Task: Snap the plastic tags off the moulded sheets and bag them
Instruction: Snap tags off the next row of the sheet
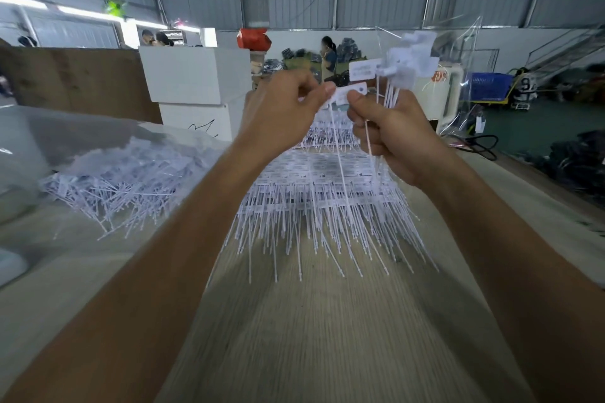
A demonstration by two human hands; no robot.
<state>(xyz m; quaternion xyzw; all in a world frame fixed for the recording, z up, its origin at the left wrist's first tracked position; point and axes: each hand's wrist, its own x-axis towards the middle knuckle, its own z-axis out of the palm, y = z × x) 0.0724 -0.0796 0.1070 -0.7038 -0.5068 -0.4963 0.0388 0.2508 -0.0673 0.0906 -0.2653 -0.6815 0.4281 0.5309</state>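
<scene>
Two bare hands raised above a wooden table (327, 337): left hand (281, 114) pinching one white tag (343, 95), right hand (389, 134) clasping a bunch of snapped tags (407, 57). Many moulded sheets (320, 180) left stacked beneath; loose tags (124, 173) heaped at left, apparently inside clear plastic.

— Where were the moulded sheets (314, 180) laid?
— On the table (327, 337), far of centre, below the raised hands.
— And the loose tags (124, 180)?
— Heaped to the left, partly inside a bag (65, 137); boxes (196, 82) were stacked behind.
</scene>
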